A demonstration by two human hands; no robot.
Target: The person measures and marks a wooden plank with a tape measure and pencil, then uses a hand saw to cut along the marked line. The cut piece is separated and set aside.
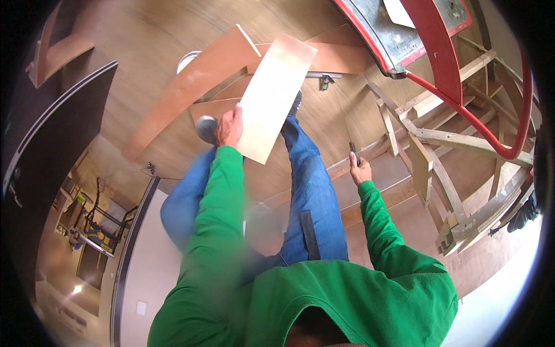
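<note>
My left hand (229, 126) grips the left edge of a pale, flat rectangular board (276, 98), thumb on top. The board is tilted, held in front of my knees and hiding part of the pieces behind it. Off to the right, my right hand (361, 170) is closed round a slim dark-handled tool (353, 148) that points away from me; its thin tip is too small to make out. Beyond the board, a long reddish-brown panel (196, 87) and another brown strip (341, 58) lie across each other on the wooden floor (150, 34).
A combination square (325, 82) lies beyond the board. At right stand a curved wooden frame (451, 139) and a red tubular-framed cart (430, 87). A dark panel (69, 115) rises at left. A pale partition (141, 260) with a dark edge stands at lower left.
</note>
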